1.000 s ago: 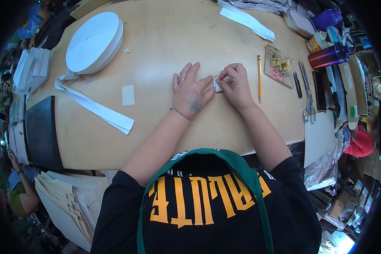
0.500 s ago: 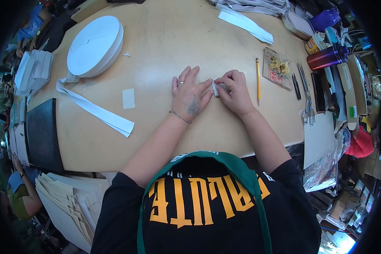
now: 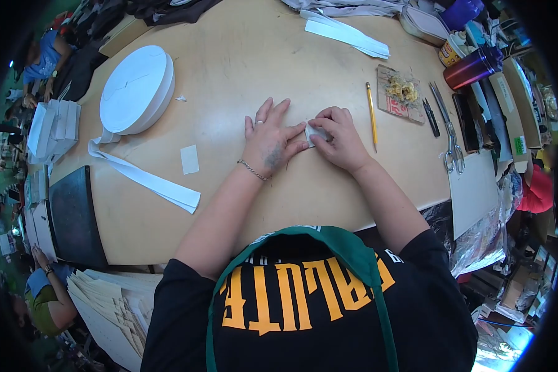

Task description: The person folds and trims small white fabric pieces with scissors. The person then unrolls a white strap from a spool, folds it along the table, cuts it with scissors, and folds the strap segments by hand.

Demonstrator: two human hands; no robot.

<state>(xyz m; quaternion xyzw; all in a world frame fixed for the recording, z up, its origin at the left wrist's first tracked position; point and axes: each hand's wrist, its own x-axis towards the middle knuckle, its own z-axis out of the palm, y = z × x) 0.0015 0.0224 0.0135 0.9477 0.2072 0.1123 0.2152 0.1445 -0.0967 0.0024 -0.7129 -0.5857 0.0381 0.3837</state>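
Note:
On the table between my hands lies a small white piece, which looks like fabric or paper and is partly covered by fingers. My left hand rests flat with its fingers spread, a ring on one of them. Its index finger and thumb tips touch the piece's left edge. From the other side my right hand has its fingers curled, thumb and index pinching the piece. A separate white rectangle lies to the left of my left hand. A yellow pencil lies just right of my right hand.
A large roll of white band sits at the left, its tail trailing forward. At the right are a board with yellowish lumps, black snips, scissors and a tumbler. White strips lie at the back.
The white piece shows wider between my fingers than before. Both hands keep nearly the same pose, and the whole view has shifted slightly.

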